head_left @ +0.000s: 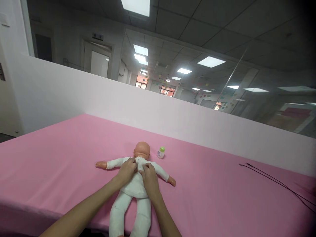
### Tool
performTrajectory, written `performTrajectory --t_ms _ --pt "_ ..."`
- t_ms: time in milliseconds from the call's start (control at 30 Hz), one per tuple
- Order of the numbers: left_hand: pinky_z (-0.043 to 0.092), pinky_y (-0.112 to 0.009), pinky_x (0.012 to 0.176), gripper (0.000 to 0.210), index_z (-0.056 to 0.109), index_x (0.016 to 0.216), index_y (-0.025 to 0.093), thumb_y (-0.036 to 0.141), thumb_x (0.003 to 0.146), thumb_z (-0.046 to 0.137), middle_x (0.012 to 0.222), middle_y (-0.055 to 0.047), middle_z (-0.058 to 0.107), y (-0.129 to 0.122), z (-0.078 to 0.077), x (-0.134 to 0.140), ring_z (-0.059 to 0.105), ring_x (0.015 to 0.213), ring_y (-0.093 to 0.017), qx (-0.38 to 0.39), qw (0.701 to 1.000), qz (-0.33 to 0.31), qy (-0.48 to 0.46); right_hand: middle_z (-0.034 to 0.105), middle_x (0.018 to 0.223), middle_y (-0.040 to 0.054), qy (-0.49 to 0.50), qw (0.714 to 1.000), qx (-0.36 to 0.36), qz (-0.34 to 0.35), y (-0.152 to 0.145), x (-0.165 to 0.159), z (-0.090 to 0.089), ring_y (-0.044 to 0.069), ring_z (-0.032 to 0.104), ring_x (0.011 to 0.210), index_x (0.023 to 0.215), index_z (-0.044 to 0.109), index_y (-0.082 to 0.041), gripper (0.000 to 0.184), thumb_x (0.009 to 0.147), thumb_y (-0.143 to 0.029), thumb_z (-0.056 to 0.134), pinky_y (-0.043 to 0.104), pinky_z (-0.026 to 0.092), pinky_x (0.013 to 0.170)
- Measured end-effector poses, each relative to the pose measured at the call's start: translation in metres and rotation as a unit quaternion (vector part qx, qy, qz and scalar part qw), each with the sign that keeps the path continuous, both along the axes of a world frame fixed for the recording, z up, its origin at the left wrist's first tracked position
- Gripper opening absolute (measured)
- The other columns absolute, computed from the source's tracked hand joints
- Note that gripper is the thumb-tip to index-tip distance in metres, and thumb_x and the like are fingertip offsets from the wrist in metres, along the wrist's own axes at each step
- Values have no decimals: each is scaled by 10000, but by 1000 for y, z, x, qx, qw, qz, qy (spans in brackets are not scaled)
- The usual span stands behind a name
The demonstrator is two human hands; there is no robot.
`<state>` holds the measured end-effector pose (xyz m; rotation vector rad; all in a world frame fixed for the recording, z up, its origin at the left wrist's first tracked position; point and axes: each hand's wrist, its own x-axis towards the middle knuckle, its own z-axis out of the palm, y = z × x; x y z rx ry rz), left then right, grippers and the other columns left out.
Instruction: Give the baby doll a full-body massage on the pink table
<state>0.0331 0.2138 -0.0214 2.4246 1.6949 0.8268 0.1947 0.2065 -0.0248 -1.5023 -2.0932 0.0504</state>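
A baby doll (137, 185) in a white cloth suit lies on the pink sheet, the smooth back of its head facing up. Its arms stretch out to both sides and its legs point toward me. On the left of the doll's upper back, my left hand (126, 171) has its fingers bent and closed against the cloth. My right hand (150, 180) sits opposite, fingers also curled in on the doll's back, with a small gap between the hands. Whether cloth is pinched under the fingertips is hard to see. A small white bottle with a green cap (161, 152) stands right of the doll's head.
The pink sheet (209, 184) covers a wide table against a low white wall (148, 108). Above the wall is a large glass pane reflecting or showing ceiling lights. Two thin black cables (271, 179) lie at the right side of the table.
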Motion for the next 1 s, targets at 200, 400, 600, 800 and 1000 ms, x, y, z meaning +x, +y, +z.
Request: performTrajectory --t_ms 200,400,600,800,1000 --pt "418 -345 717 235 684 718 148 82 868 515 762 -98 672 16 2 20 626 760 -236 -54 998 26 11 728 987 117 -38 996 -64 -56 9 -12 -1 261 649 984 870 709 -178 258 924 -74 480 323 442 831" --pt "407 -325 693 255 652 651 183 143 866 521 702 -53 660 6 20 8 593 691 -199 -70 998 1 4 744 924 93 -21 996 -75 -44 4 -2 14 229 670 878 819 700 -177 250 933 -111 488 298 442 749" --pt "474 -307 723 135 681 735 192 116 789 582 964 -82 705 -20 16 -8 651 893 -236 -67 996 -66 6 700 1188 99 -28 997 -73 25 -23 11 17 250 657 1074 1040 710 -187 240 863 -89 581 310 488 882" --pt "484 -336 655 268 676 659 197 93 808 478 705 -87 668 -20 3 20 618 678 -203 -66 997 39 25 733 933 100 -95 992 -70 -49 -16 -14 -4 265 662 917 802 689 -198 271 895 -29 499 315 456 746" --pt "460 -352 683 299 673 629 185 139 864 493 638 -79 638 -28 2 9 604 662 -206 -77 996 39 12 739 857 85 -44 996 -58 -50 -25 -4 4 241 671 823 751 674 -193 266 927 -73 515 297 429 683"
